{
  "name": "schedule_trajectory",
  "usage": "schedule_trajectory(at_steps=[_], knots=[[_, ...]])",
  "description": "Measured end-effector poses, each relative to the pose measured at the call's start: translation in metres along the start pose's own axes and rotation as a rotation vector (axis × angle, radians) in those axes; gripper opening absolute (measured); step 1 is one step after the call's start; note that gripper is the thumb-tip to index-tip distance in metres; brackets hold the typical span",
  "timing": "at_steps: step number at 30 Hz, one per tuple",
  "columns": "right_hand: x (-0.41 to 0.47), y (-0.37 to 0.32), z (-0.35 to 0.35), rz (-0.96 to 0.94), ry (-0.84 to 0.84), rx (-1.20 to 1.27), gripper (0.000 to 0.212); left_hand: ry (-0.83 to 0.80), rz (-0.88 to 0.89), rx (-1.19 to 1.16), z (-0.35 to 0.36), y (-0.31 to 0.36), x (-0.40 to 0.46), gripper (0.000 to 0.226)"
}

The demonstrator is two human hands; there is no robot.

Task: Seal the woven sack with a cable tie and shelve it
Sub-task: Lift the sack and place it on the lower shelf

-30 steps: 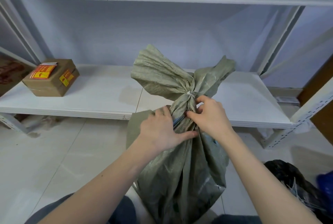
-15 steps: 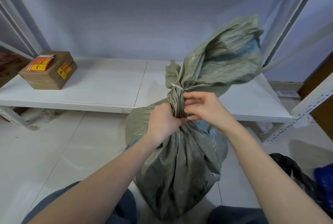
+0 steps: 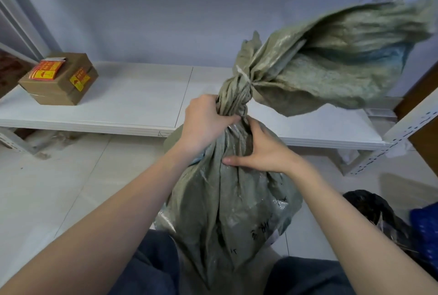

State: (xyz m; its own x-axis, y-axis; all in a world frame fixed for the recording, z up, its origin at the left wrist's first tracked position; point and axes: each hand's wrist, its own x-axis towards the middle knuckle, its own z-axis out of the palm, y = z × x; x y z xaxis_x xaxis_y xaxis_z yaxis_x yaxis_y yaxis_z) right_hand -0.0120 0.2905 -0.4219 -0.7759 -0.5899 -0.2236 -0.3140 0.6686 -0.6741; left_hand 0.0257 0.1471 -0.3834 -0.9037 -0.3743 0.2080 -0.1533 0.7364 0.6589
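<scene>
Between the person's knees, on the pale tiled floor (image 3: 59, 188), stands the grey-green woven sack (image 3: 227, 199), upright and just in front of the white shelf's front edge. Its neck is gathered into a tight rope, and a pale cable tie (image 3: 244, 78) circles that neck above the hands. Past the tie, the loose mouth of the sack flares out to the right, blurred, reaching over the right half of the shelf board.

The left hand (image 3: 203, 124) is clamped round the gathered neck just below the tie, fingers wrapped behind it and thumb across the front. The right hand (image 3: 263, 150) lies lower, on the sack's shoulder, thumb pointing left along the fabric and fingers curving up towards the neck; whether they pinch the cloth or only press it I cannot tell, since the fingertips are partly hidden.

Behind the sack the white shelf (image 3: 142, 95) runs left to right, low above the floor, with a seam near its middle and bare board between that seam and a cardboard box (image 3: 59, 78) at the far left bearing red and yellow labels. A white perforated upright (image 3: 412, 128) bounds the shelf at the right. Near the right knee, on the floor, sit a black bag (image 3: 369, 209) and something blue (image 3: 426, 228) at the frame edge.
</scene>
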Motion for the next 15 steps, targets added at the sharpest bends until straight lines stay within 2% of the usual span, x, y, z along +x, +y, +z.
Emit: schedule_trajectory(at_steps=[3,8,15], knots=[[-0.004,-0.007,0.002,-0.071,0.095,0.112,0.133,0.037,0.003,-0.055,-0.011,0.008,0.002,0.024],[-0.02,-0.015,-0.007,-0.124,0.186,0.175,0.106,0.066,0.055,-0.052,-0.023,0.025,-0.002,0.03],[-0.038,-0.039,-0.036,-0.181,0.295,0.17,0.094,0.097,0.153,-0.013,-0.055,0.064,-0.004,0.025]])
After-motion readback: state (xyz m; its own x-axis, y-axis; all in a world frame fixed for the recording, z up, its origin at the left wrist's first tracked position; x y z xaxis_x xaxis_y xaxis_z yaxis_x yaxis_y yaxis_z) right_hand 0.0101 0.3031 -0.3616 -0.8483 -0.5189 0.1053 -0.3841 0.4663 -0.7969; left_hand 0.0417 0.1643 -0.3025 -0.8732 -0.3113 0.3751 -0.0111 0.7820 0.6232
